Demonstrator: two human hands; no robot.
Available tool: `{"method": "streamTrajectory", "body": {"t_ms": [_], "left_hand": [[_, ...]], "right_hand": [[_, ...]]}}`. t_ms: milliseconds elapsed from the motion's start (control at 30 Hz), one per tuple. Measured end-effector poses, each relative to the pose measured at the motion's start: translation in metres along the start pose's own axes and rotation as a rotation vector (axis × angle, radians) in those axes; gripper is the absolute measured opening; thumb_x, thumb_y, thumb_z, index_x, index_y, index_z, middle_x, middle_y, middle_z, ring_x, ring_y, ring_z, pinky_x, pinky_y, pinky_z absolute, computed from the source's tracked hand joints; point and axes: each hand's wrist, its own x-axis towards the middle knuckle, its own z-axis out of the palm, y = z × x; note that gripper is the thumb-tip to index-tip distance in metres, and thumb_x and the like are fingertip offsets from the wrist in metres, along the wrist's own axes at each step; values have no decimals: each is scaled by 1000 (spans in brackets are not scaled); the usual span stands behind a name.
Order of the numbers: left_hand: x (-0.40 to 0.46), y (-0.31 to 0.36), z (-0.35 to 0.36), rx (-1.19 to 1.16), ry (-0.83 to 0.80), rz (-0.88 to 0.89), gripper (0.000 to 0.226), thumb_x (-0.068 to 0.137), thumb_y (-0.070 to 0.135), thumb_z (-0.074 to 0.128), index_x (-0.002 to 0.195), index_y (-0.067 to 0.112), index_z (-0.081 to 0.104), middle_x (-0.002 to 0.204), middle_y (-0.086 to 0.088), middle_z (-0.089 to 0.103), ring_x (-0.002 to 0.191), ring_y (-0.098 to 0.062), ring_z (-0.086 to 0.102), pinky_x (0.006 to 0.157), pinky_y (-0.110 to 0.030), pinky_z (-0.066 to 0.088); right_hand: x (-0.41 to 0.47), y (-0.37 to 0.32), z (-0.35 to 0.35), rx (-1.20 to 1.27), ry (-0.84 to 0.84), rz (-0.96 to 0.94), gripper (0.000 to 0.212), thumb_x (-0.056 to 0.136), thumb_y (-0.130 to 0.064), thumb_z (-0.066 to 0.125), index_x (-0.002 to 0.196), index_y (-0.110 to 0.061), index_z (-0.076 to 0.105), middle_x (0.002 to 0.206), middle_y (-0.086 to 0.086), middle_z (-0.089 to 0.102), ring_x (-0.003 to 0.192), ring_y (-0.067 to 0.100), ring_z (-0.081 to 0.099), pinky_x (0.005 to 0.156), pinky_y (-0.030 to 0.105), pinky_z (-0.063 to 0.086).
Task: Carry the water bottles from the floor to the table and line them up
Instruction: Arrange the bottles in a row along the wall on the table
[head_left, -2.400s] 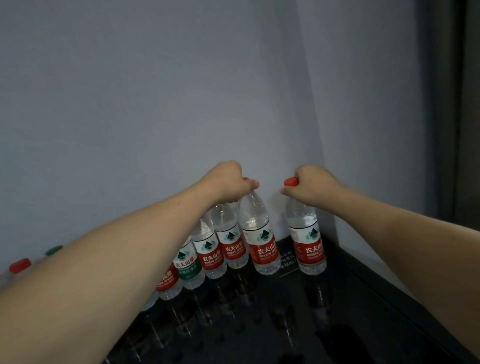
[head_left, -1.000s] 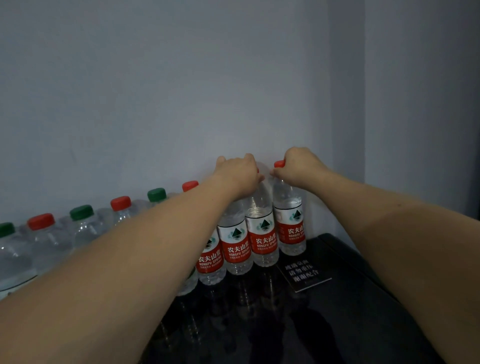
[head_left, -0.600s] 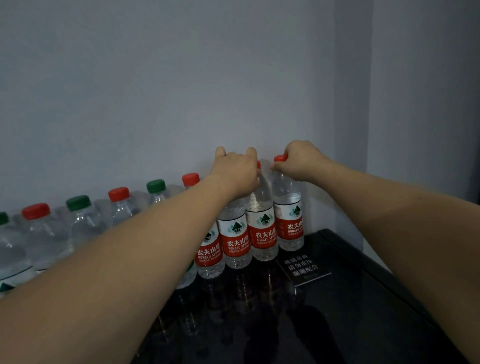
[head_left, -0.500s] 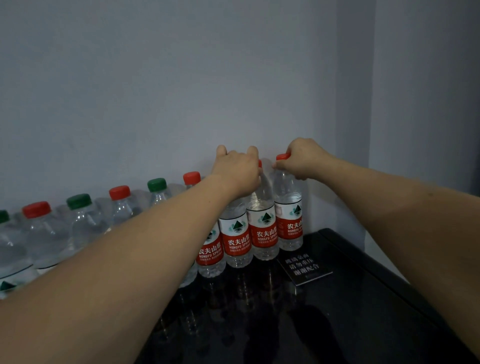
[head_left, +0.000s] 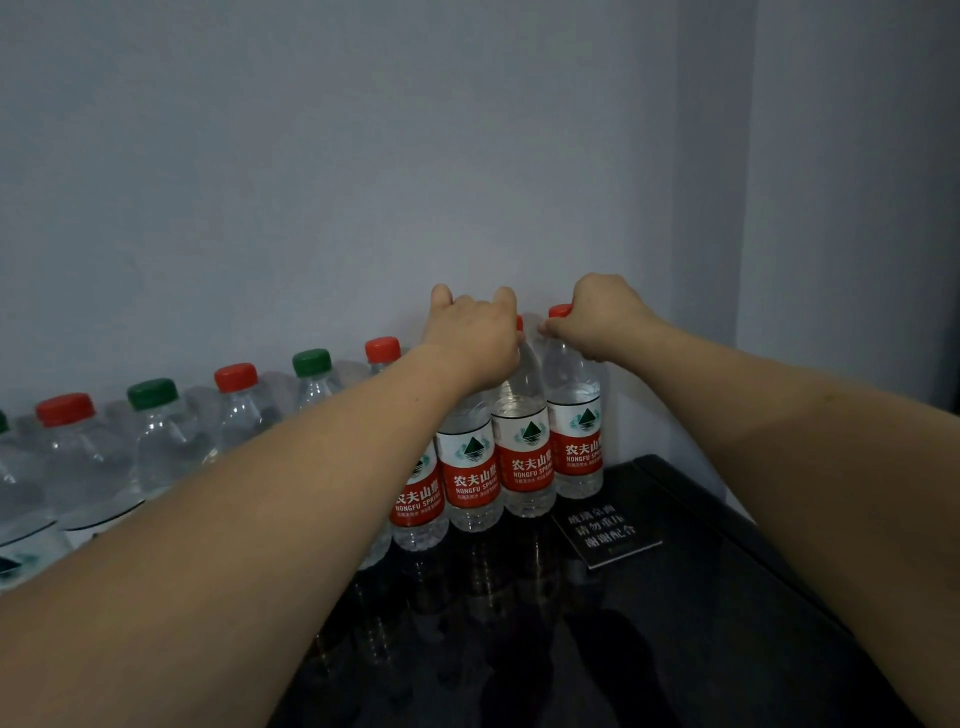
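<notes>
Fingers of our right hand (head_left: 605, 319) were curled round the neck of the end bottle (head_left: 575, 415), just under its red cap (head_left: 560, 310), pinching it between thumb and knuckles. Our left hand (head_left: 475, 340) lay over the tops of the next bottles (head_left: 522, 447); two fingertips poked up straight behind the knuckles, and whether the rest were gripping a neck we could not tell. The end bottle stood upright on the black glass table (head_left: 701, 623), touching its neighbour, at the right end of a row (head_left: 234, 410) running along the wall (head_left: 363, 182).

We judged the step to be settling these last bottles into line. To do it well we needed to press each base flat before letting go, keep the labels facing out, and lift our hands straight up so no neck got nudged. On that glossy top, a sideways tug could have tipped one bottle into the whole row. A small dark sign (head_left: 605, 535) lay just in front, so we kept clear of it.
</notes>
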Motion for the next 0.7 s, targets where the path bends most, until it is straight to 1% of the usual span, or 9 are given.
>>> {"method": "streamTrajectory", "body": {"t_ms": [200, 267, 333, 367, 467, 600, 700], "left_hand": [[-1, 1, -1, -9, -6, -14, 16, 99, 33, 40, 98, 18, 36, 78, -3, 54, 78, -25, 45, 80, -42, 19], [-2, 1, -1, 2, -16, -26, 15, 98, 30, 41, 97, 17, 35, 79, -3, 54, 78, -26, 44, 78, -42, 17], [-3, 3, -2, 10, -23, -35, 13, 97, 28, 42, 97, 17, 36, 80, -4, 53, 79, -26, 43, 78, -42, 16], [-4, 3, -2, 10, -23, -40, 13, 97, 28, 42, 97, 17, 36, 80, -4, 54, 78, -26, 44, 77, -42, 16], [-5, 5, -4, 7, -34, -50, 12, 97, 27, 42, 98, 16, 36, 81, -4, 54, 79, -26, 43, 79, -42, 18], [-5, 6, -4, 11, -40, -57, 14, 99, 30, 41, 100, 16, 37, 83, -4, 56, 80, -26, 43, 87, -45, 25], [-4, 6, -4, 15, -38, -59, 15, 99, 31, 40, 101, 16, 38, 83, -4, 56, 80, -26, 43, 87, -45, 25]], "right_hand": [[0, 1, 3, 9, 18, 0, 41, 84, -41, 71, 65, -15, 46, 68, 5, 52, 69, 27, 61, 61, 30, 49], [0, 0, 5, 7, 29, 6, 41, 83, -41, 71, 65, -15, 45, 67, 4, 50, 63, 23, 57, 54, 26, 42], [-1, 0, 5, -3, 42, 15, 42, 82, -42, 72, 65, -15, 44, 67, 3, 48, 57, 17, 51, 47, 25, 33], [-1, -1, 5, -12, 49, 19, 43, 82, -42, 72, 65, -15, 43, 67, 3, 48, 56, 16, 48, 46, 25, 31], [-3, -1, 6, -26, 73, 29, 43, 83, -43, 71, 65, -15, 43, 68, 3, 48, 57, 16, 47, 46, 25, 31], [-3, -4, 6, -30, 81, 38, 43, 83, -44, 70, 65, -15, 43, 68, 3, 47, 59, 18, 47, 47, 25, 31], [-4, -5, 7, -34, 71, 38, 44, 83, -44, 71, 66, -16, 42, 69, 3, 47, 59, 16, 47, 47, 26, 32]]}}
